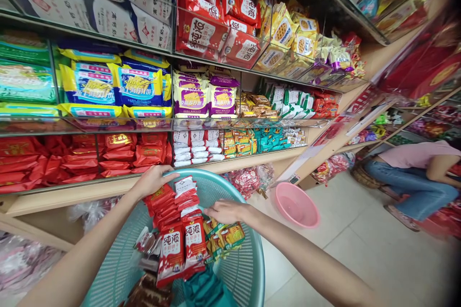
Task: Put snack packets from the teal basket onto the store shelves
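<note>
A teal plastic basket [254, 249] stands below the shelves. My left hand [154, 182] grips its far left rim, beside red packets [162, 203]. Inside the basket, my right hand [226, 211] is closed at the right end of the packet pile; what its fingertips hold is hidden. Right below it lie green-and-yellow packets [225, 239]. Two red-and-white biscuit packets [171, 254] lie in the middle, with white-and-red packets [185, 189] behind them. Teal packets [209, 290] and dark brown packets [147, 292] are at the bottom.
Shelves with clear dividers [205, 165] hold rows of packaged snacks. A pink basin [297, 205] sits on the tiled floor [334, 259] to the right. Farther right a person [414, 172] in a pink top and jeans crouches. Plastic-wrapped goods [25, 264] lie at the lower left.
</note>
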Demonstrator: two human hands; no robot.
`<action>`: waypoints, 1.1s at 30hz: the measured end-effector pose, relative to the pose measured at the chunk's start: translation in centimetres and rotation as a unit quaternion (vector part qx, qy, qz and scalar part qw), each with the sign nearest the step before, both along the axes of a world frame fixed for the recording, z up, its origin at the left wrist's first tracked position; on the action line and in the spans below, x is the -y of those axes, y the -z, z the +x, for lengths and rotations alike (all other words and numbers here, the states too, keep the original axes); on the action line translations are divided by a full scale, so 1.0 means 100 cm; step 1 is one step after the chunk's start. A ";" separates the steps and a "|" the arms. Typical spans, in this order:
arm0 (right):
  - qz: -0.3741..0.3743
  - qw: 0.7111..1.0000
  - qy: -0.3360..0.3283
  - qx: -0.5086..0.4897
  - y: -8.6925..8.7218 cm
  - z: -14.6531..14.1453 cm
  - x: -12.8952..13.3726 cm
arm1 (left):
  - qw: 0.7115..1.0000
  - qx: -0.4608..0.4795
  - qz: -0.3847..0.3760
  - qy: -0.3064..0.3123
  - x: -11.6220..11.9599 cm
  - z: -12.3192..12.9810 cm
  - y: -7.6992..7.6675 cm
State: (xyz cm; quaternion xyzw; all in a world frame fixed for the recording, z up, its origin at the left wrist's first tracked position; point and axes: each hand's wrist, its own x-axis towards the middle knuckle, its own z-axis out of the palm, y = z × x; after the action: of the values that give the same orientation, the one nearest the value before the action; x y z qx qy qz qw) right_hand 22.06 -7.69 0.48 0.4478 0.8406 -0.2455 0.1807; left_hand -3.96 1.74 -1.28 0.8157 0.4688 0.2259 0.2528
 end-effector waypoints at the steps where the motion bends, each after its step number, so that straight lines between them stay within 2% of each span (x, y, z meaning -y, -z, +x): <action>1: 0.004 1.000 0.001 -0.003 -0.001 0.001 0.001 | 1.000 0.000 0.000 0.001 0.000 0.000 0.000; 6: 0.003 0.998 0.049 -0.025 -0.003 0.005 0.005 | 1.000 0.002 -0.005 0.001 0.000 0.001 0.000; 13: -0.008 0.996 0.060 -0.058 -0.003 0.002 0.007 | 1.000 0.010 -0.005 0.003 0.000 0.000 -0.001; 17: -0.006 0.997 0.041 -0.066 -0.002 0.005 0.009 | 1.000 -0.002 -0.006 -0.002 0.001 0.000 -0.002; 23: 0.041 0.997 -0.011 -0.063 -0.003 0.006 0.014 | 1.000 -0.008 0.002 0.000 0.001 0.001 -0.002; 28: 0.055 0.996 0.022 -0.067 -0.009 0.007 0.019 | 1.000 -0.011 0.013 -0.003 0.004 0.000 -0.001; 33: 0.097 0.983 0.068 -0.144 -0.014 0.015 0.023 | 1.000 -0.019 0.010 -0.005 0.005 -0.002 -0.003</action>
State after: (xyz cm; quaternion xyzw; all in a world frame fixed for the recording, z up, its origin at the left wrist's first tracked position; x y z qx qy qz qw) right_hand 23.57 -10.04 1.91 0.4796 0.8449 -0.2368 -0.0032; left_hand -4.15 1.27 -0.95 0.8199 0.4752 0.2165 0.2347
